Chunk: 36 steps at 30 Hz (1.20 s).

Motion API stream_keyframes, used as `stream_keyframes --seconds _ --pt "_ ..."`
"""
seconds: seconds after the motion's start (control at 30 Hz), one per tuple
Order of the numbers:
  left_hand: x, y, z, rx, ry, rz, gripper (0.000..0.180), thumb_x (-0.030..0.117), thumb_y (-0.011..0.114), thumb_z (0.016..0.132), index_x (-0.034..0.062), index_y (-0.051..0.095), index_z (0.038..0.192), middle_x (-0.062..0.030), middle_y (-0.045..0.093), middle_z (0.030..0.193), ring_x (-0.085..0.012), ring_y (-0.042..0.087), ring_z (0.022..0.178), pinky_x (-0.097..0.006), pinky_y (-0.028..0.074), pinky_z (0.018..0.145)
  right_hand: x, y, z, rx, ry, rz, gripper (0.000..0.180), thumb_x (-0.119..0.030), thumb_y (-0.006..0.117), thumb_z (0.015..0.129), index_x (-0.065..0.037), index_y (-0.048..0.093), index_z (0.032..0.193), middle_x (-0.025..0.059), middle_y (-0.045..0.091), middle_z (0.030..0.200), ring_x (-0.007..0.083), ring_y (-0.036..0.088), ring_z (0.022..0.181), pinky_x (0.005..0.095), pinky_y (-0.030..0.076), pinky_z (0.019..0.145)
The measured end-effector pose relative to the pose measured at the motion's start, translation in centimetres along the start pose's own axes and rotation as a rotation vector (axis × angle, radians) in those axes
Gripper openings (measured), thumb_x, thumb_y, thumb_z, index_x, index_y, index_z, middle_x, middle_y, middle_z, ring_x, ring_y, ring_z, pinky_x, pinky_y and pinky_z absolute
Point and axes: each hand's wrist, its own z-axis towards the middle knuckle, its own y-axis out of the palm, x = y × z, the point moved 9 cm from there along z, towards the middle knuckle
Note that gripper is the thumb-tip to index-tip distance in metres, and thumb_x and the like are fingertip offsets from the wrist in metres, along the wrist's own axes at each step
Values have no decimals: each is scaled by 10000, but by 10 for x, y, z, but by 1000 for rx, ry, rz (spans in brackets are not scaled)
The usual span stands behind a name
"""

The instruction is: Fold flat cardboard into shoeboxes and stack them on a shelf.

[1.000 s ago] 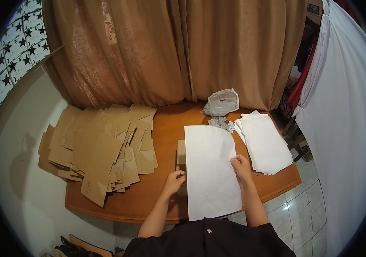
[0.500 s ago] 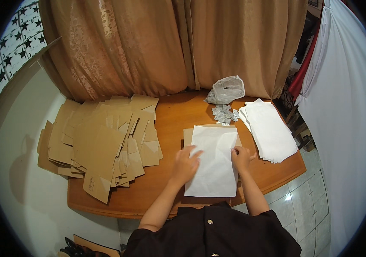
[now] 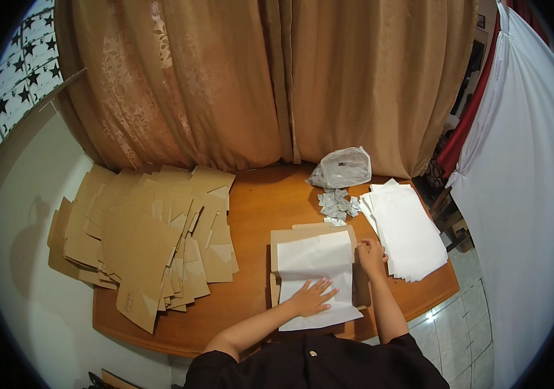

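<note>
A white sheet of paper lies over an open cardboard box, its near end hanging past the box towards me. My left hand presses flat on the lower part of the sheet, fingers spread. At the box's right side, my right hand has its fingers curled together close to the cardboard edge. Whatever those fingers pinch, if anything, is too small to make out. Part of the box's shadowed interior shows between the sheet and its right wall.
Flattened cardboard boxes are heaped on the left of the wooden table. A stack of white paper lies on the right. Behind the box are small grey-white sachets and a clear plastic bag. Brown curtains hang beyond.
The sheet has come down onto the box and towards me. My left hand has moved from the sheet's left edge to lie flat on it; my right hand has left the sheet's right edge.
</note>
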Motion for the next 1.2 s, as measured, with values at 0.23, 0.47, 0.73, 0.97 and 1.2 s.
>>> stream_keyframes --seconds 0.23,0.47,0.73,0.97,1.2 --pt "-11 29 14 -271 8 16 547 448 294 954 191 224 1431 -131 232 1473 -320 238 1351 -541 266 1028 -11 76 99 -381 -80 -18 255 -281 558 814 -152 681 997 35 681 942 221 618 937 540 216 962" --pt "-17 -6 21 -179 29 -118 335 290 531 853 122 580 1140 -86 552 1232 -272 517 1139 -396 434 917 -24 120 141 -273 -100 -327 301 -318 643 737 -186 680 1005 76 670 991 260 609 969 556 326 912" --pt "-36 21 -2 -280 -95 -152 522 268 487 886 170 339 1377 -150 222 1466 -346 299 1307 -529 353 970 -17 137 133 -238 -73 -440 230 -318 636 770 -153 682 923 73 658 955 258 573 1013 535 332 893" --pt "-35 8 -7 -284 -60 -622 521 431 386 934 102 422 1336 -204 384 1377 -327 364 1277 -356 307 1049 -13 79 127 -28 2 -176 271 -326 571 794 -87 689 746 89 665 822 262 611 857 555 291 894" --pt "3 -39 -48 -211 -81 -613 686 573 341 907 26 433 1309 -187 433 1339 -322 411 1236 -370 308 1036 2 -5 38 -103 14 667 143 -66 590 744 -16 522 627 -2 494 559 69 465 543 236 378 497"
